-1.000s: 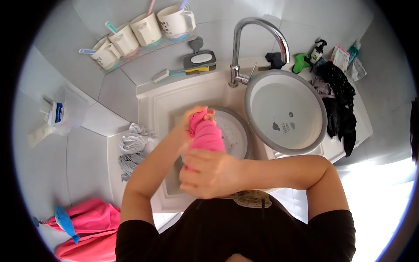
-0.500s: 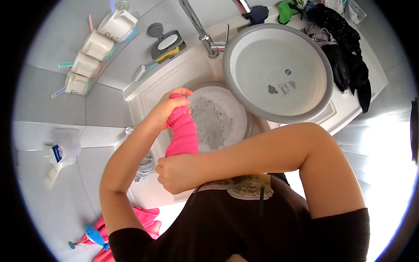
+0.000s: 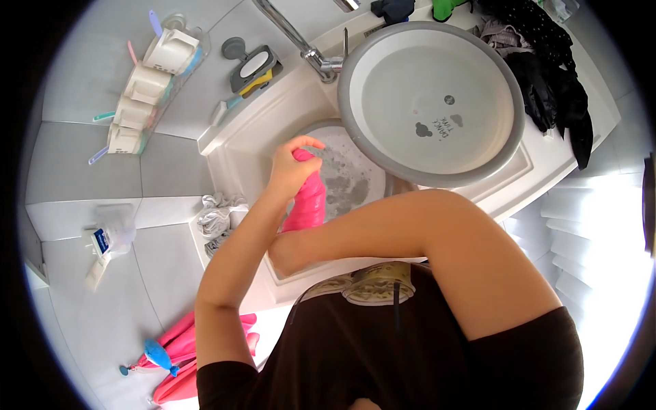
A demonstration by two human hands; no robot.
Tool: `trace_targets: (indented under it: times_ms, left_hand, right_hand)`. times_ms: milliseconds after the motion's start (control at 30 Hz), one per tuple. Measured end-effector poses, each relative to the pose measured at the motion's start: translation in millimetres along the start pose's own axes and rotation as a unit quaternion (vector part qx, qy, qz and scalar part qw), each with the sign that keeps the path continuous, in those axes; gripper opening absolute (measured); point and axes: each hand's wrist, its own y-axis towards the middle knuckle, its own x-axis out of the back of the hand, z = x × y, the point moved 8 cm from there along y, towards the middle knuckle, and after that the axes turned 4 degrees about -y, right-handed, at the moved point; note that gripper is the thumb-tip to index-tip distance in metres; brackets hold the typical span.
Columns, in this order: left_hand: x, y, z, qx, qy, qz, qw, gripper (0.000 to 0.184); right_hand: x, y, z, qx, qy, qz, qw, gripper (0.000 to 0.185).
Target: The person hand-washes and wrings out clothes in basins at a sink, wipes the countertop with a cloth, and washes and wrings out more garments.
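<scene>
A bright pink cloth (image 3: 309, 201), twisted into a thick roll, is stretched between my two hands above the sink. My left hand (image 3: 297, 167) is closed around its upper end, with the index finger reaching out past it. Lower down, my right hand (image 3: 294, 253) grips the near end; its fingers are partly hidden behind my left forearm. Beneath the cloth sits a smaller basin (image 3: 380, 179) of sudsy water inside the sink (image 3: 236, 160). To the right, a large grey-rimmed basin (image 3: 347, 113) holds clear water, with dark printed shapes on its bottom.
Behind the sink rises a chrome faucet (image 3: 311, 56). Dark clothes (image 3: 536, 96) lie on the right counter. Grey-white cloths (image 3: 217, 215) rest at the sink's left edge. Toothbrush cups (image 3: 147, 85) and a soap holder (image 3: 254, 67) are on the wall. Pink fabric (image 3: 181, 342) hangs lower left.
My hands and the pink cloth have shifted right, nearer the smaller basin. My left forearm now crosses in front of my right fingers. The whole view has shifted slightly.
</scene>
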Motion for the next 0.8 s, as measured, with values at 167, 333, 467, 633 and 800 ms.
trace_targets:
  times_ms: [167, 333, 467, 633, 800]
  left_hand:
    - [8, 4, 18, -0.037, -0.056, -0.086, 0.994, 0.025]
    - [22, -6, 14, -0.097, -0.034, -0.158, 0.982, 0.022]
    - [27, -12, 10, -0.125, -0.046, -0.211, 0.969, 0.021]
    - [43, -18, 6, -0.117, -0.059, -0.268, 0.955, 0.023]
    - [82, -17, 2, -0.093, -0.195, -0.243, 0.946, 0.019]
  right_hand:
    - [-62, -5, -3, -0.014, -0.024, -0.049, 0.998, 0.008]
    - [-87, -7, -13, -0.009, -0.042, -0.073, 0.996, 0.007]
    - [-94, -4, -15, 0.001, -0.049, -0.091, 0.995, 0.007]
    - [-96, -11, -16, 0.019, -0.07, -0.112, 0.991, 0.007]
    - [-19, -55, -7, 0.131, -0.133, -0.031, 0.982, 0.009]
